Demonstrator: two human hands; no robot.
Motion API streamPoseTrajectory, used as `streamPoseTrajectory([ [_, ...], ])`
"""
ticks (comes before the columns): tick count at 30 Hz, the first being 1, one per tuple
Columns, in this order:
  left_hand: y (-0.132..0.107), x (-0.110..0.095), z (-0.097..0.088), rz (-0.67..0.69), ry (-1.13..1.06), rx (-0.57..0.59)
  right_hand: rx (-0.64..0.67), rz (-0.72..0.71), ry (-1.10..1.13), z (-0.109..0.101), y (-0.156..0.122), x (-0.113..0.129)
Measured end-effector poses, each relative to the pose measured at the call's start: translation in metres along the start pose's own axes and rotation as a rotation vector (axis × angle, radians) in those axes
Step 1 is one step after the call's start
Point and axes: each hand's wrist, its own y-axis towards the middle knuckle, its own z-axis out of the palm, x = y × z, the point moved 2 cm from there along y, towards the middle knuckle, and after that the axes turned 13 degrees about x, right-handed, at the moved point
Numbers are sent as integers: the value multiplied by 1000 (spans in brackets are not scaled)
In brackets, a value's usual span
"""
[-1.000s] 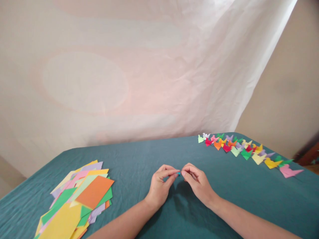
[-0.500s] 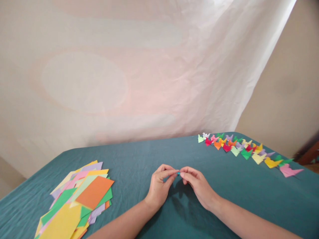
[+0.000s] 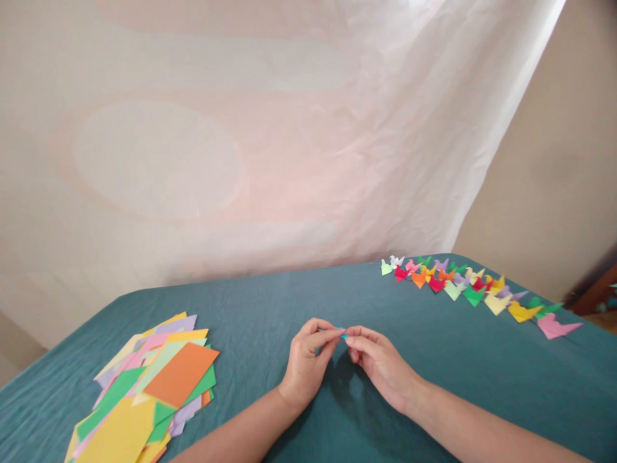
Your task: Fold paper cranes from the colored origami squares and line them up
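Over the middle of the teal tablecloth [image 3: 270, 302], my left hand [image 3: 308, 360] and my right hand [image 3: 378, 363] meet fingertip to fingertip. Both pinch a tiny blue folded paper piece [image 3: 343, 333], of which only a sliver shows between the fingers. The hands hover just above the cloth. A loose pile of coloured paper squares [image 3: 149, 386] lies to the left of my left forearm. A row of small folded paper birds [image 3: 472, 289] in many colours runs along the far right of the table.
A creased white sheet [image 3: 270, 128] hangs behind the table as a backdrop. A beige wall [image 3: 554, 193] shows at the right, with a bit of brown furniture [image 3: 595, 292] beyond the table's right edge.
My right hand has slid slightly left and its fingers have flattened closer to my left hand. The view has tilted a little. The blue piece stays pinched between both hands.
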Motion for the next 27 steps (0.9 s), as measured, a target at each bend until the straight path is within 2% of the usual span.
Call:
streamPoseTrajectory([
  [14,-1,0,-2,15,19,13,-14,48,170,-1,2,-2],
  [27,0,0,-3,82,88,-13,-5,182,420,1,-1,1],
])
